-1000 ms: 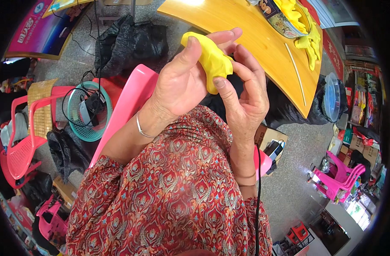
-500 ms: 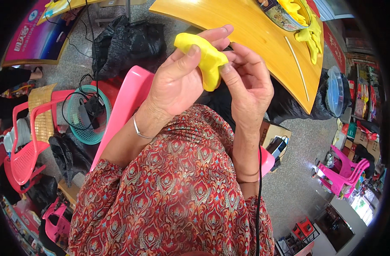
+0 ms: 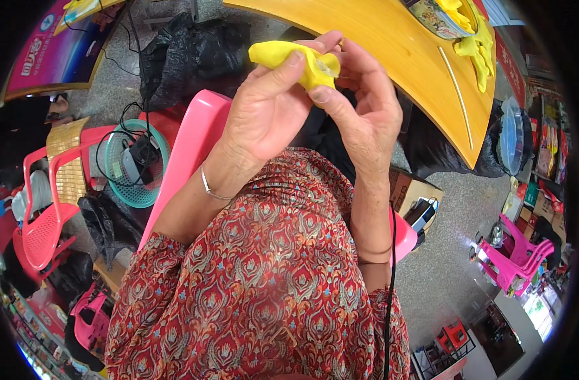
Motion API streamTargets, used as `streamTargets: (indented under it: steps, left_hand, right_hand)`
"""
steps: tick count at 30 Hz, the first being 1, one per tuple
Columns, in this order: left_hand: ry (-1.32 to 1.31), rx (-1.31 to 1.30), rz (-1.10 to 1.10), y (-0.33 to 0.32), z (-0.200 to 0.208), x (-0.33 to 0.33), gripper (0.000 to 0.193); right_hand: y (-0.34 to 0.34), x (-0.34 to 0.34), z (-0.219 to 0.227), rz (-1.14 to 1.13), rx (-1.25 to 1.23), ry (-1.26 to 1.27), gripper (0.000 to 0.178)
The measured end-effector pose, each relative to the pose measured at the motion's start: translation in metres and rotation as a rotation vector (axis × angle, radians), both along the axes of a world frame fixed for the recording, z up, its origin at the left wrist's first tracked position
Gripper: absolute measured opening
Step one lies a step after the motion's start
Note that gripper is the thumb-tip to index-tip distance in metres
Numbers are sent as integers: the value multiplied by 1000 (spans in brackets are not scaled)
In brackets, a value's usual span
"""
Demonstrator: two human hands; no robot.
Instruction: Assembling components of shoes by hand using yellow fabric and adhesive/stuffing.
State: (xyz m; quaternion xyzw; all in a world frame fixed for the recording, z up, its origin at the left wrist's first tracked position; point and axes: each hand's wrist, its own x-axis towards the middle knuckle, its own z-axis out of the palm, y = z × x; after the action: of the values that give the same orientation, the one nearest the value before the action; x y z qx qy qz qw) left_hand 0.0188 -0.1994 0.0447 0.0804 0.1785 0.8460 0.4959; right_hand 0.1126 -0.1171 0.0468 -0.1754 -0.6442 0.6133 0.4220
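Observation:
Above my lap, both hands hold a soft yellow fabric piece, which looks like a small sewn shape. My left hand grips its body, thumb on top, with one narrow end sticking out to the left. At the other end, my right hand pinches the edge between thumb and fingers. A pale patch, perhaps an opening or lining, shows there. The right fingertips are partly hidden behind the piece, and I cannot make out whether they hold anything else.
Beyond my hands is a yellow wooden table with a thin pale stick. A round tin holds more yellow pieces, and others lie beside it. On the left are a pink chair and a teal basket with cables.
The yellow piece has been turned and bunched up. Its lower part no longer hangs down, and a pale patch now shows. My right thumb has moved slightly left along its edge.

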Motion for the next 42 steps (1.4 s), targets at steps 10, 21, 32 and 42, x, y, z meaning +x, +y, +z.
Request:
streamTargets:
  steps: [10, 21, 32, 42]
  left_hand:
    - [100, -218, 16, -3, -5, -4, 26]
    - [-32, -245, -30, 15, -4, -4, 20]
    - [88, -282, -90, 17, -23, -13, 26]
    - [0, -359, -145, 19, -17, -19, 31]
  right_hand:
    - [5, -1, -11, 0, -101, -23, 35]
    - [25, 0, -45, -92, -250, 62, 17]
    - [31, 26, -48, 164, -654, -17, 29]
    - [28, 31, -36, 214, -535, -163, 27]
